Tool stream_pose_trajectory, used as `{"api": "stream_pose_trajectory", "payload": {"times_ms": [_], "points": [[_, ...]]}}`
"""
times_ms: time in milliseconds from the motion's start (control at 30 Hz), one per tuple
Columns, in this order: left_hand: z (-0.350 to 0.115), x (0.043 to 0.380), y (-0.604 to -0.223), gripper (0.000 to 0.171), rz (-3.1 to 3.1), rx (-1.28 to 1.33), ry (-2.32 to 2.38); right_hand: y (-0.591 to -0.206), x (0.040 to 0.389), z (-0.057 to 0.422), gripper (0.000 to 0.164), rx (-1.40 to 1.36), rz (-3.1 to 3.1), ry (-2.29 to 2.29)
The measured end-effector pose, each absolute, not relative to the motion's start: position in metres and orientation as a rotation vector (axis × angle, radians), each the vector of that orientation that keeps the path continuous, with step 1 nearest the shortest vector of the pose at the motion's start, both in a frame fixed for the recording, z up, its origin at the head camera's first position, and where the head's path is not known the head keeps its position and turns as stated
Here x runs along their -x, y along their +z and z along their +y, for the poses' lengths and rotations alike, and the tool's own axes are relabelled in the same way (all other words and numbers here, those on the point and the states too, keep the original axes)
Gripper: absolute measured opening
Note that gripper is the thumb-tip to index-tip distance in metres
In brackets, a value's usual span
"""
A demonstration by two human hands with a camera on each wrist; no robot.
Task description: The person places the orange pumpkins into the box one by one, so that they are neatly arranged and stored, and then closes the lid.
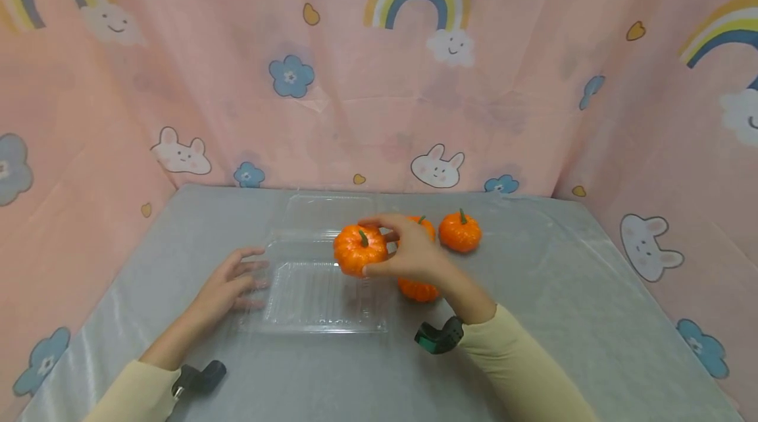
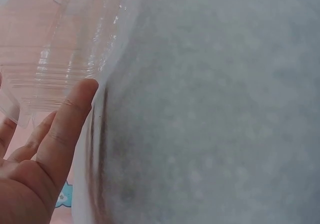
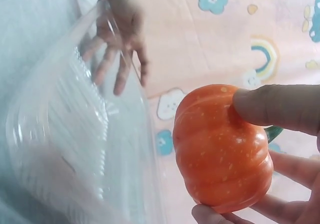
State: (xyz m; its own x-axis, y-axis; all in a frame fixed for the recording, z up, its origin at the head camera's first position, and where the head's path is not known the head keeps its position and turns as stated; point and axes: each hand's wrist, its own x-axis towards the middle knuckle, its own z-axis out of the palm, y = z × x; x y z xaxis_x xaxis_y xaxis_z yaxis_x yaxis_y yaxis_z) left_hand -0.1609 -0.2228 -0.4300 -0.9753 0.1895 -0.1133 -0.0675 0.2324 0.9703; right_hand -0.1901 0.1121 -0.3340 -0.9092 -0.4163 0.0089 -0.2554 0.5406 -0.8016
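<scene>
Between thumb and fingers my right hand (image 1: 414,252) holds a small orange pumpkin (image 1: 358,250) with a green stem, above the right part of a clear plastic container (image 1: 320,297). The right wrist view shows this pumpkin (image 3: 222,149) up close, the thumb on one side and fingertips on the other. My left hand (image 1: 227,285) is at the container's left side, fingers extended. In the left wrist view the left hand (image 2: 45,154) has its fingers beside the clear wall; whether they touch it is hard to tell.
The container's clear lid (image 1: 328,212) lies folded back toward the curtain (image 1: 355,132). To the right, a pumpkin (image 1: 460,232) stands on the grey cloth (image 1: 533,264). Two more pumpkins, one behind (image 1: 424,224) and one in front (image 1: 418,290), are partly hidden by my right hand.
</scene>
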Motion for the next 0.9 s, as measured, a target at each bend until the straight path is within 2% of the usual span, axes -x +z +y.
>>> {"api": "stream_pose_trajectory", "payload": {"times_ms": [633,900], "points": [[-0.223,0.160,-0.428,0.050,2.296,-0.125,1.813,-0.364,0.179,0.055,0.064,0.787,2.509,-1.201],[-0.223,0.160,-0.431,0.050,2.288,-0.163,1.833,-0.379,0.172,0.038,0.065,0.752,2.535,-1.170]]}}
